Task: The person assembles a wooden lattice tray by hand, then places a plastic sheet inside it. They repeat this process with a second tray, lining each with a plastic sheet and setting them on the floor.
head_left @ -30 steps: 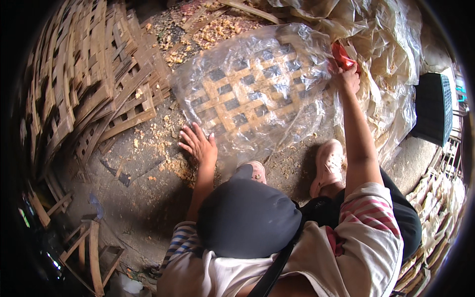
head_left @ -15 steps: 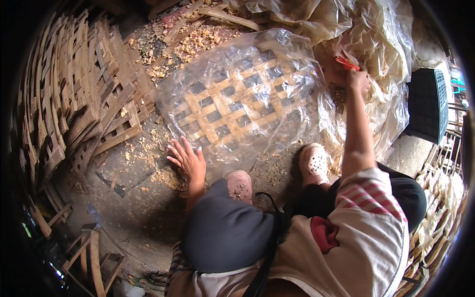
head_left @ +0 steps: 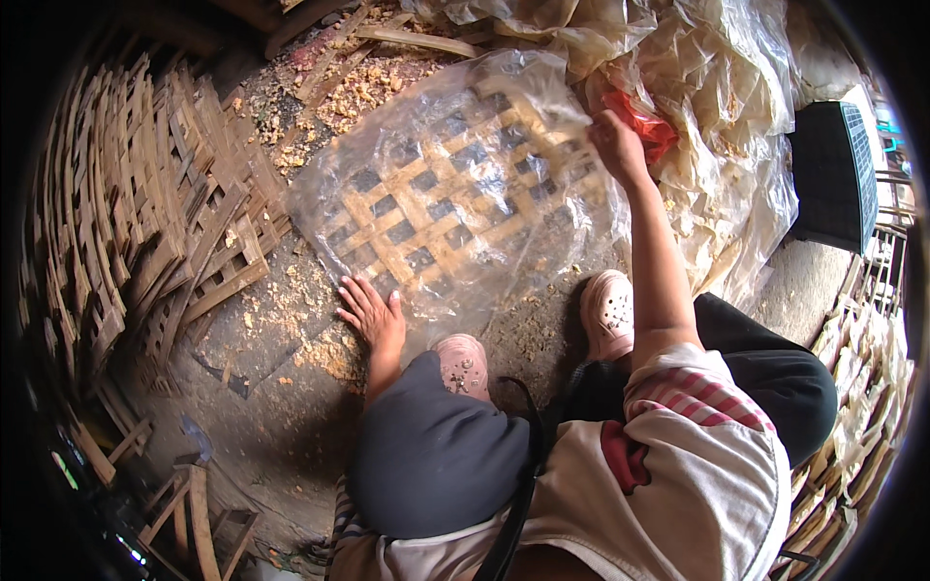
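Note:
A clear plastic sheet (head_left: 320,208) lies over a flat woven bamboo lattice (head_left: 412,198) on the floor in front of me. At the sheet's near-left edge my left hand (head_left: 376,320) rests palm down, its fingers spread. My right arm reaches out to the far right side of the lattice. There my right hand (head_left: 617,145) is closed beside the sheet's edge; what its fingers grip is hidden. Crumpled red plastic (head_left: 647,126) shows just behind and right of that hand, against a heap of cloudy plastic sheeting (head_left: 717,126).
Stacked woven bamboo panels (head_left: 145,194) rise at left. Crumbly yellowish debris (head_left: 358,97) and loose slats (head_left: 417,39) lie beyond the lattice. A dark plastic crate (head_left: 833,179) stands at right. Broken wooden frames (head_left: 199,523) are at lower left. My pink clogs (head_left: 608,315) are close to the sheet.
My right hand has moved left, from the plastic heap to the lattice's right side. More of the red plastic shows now. My left hand stays at the sheet's edge.

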Available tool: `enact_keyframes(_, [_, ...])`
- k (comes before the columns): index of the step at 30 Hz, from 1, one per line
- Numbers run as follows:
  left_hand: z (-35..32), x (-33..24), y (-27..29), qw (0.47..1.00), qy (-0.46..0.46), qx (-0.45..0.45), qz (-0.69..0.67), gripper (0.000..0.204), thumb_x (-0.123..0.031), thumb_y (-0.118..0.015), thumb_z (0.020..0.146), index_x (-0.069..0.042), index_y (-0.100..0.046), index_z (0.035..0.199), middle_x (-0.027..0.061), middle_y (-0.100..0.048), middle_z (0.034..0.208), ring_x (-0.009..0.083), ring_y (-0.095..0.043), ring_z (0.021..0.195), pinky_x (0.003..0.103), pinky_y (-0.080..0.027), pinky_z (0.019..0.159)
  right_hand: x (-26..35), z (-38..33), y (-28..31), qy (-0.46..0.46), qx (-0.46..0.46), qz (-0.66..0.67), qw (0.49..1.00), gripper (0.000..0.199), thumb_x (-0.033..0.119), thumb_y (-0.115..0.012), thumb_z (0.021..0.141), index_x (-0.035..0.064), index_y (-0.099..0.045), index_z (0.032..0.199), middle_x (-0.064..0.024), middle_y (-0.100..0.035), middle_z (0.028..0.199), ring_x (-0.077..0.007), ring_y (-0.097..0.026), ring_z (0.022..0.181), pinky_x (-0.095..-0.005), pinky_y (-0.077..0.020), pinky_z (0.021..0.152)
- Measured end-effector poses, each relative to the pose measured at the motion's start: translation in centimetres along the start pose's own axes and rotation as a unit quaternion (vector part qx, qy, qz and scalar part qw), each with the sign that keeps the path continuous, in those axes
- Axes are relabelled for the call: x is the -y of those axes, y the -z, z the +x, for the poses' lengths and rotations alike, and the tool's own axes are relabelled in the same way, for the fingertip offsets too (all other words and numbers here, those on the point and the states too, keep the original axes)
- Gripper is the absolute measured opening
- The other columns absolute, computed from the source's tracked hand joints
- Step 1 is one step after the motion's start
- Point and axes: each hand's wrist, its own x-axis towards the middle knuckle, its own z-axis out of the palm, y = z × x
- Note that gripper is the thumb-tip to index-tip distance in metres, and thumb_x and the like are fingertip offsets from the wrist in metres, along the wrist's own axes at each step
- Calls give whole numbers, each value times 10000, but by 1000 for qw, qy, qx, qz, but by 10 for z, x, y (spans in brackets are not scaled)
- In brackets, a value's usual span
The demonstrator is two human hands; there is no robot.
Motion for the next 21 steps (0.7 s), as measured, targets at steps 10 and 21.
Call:
enact_keyframes(10, [-1, 2, 6, 1000, 8, 17, -5, 834, -502, -380, 1002, 14, -65, 1575, 229, 39, 1649, 408, 32, 1523, 621, 15, 1182, 3, 1, -34, -124, -30, 495, 859, 288, 196, -604, 976, -1, -656, 1180, -85, -710, 1040, -137, -666, 910, -279, -529, 799])
enact_keyframes(21, [-4, 6, 4, 1000, 13, -5, 11, 823, -493, -371, 1004, 23, -71, 1572, 227, 45, 1650, 402, 26, 1526, 609, 17, 1186, 4, -35, -24, -110, 87, 293, 946, 331, 239, -554, 1026, 12, -619, 1258, -88, -699, 1118, -172, -643, 1045, -322, -492, 921])
